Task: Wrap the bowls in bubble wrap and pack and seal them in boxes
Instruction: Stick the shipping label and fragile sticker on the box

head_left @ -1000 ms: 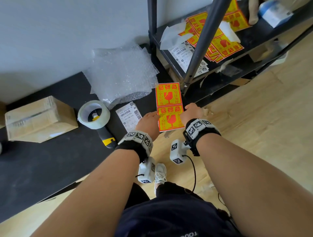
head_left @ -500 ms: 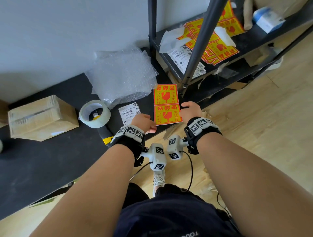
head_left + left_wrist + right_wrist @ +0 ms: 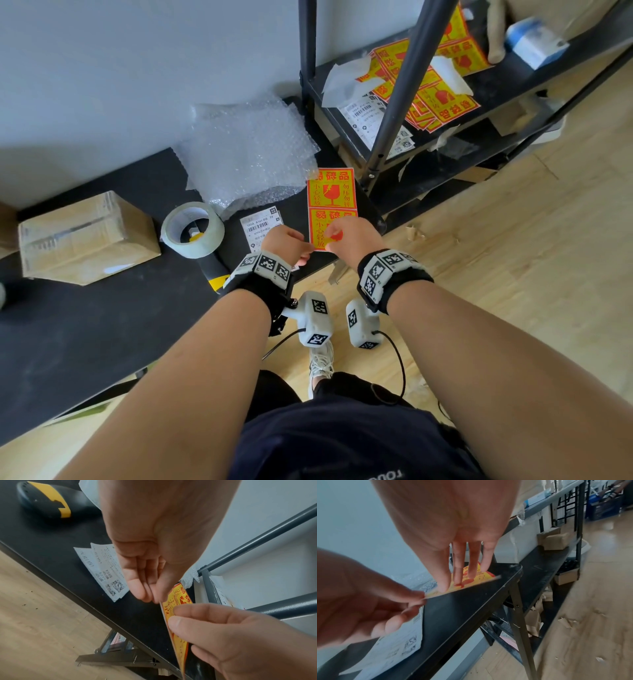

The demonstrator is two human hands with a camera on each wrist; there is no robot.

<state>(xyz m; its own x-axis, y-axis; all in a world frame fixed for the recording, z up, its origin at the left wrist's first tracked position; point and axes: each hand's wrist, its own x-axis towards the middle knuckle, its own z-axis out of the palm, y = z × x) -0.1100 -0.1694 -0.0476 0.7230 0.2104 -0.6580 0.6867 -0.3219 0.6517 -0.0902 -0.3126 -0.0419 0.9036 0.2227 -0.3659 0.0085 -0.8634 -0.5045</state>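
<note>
A yellow-and-red fragile sticker sheet (image 3: 331, 192) lies at the front right corner of the black table (image 3: 85, 342). Its near edge is raised off the table. My left hand (image 3: 303, 255) pinches the sheet's near left corner (image 3: 164, 601) between thumb and fingertips. My right hand (image 3: 330, 236) holds the lower sticker (image 3: 471, 580), fingers on top and thumb at the edge. A sealed cardboard box (image 3: 89, 236) sits at the table's left. Crumpled bubble wrap (image 3: 250, 154) lies against the wall. No bowl shows in any view.
A clear tape roll on a black-and-yellow dispenser (image 3: 193, 229) stands left of white shipping labels (image 3: 262, 224). A dark metal shelf (image 3: 513, 89) to the right holds more fragile stickers (image 3: 442, 99) and labels. Its post (image 3: 404, 92) rises just behind the sheet. Wood floor lies below.
My left hand came back from beside the shipping labels to the sheet's near left corner. My right hand shifted from the sheet's right edge onto the lower sticker.
</note>
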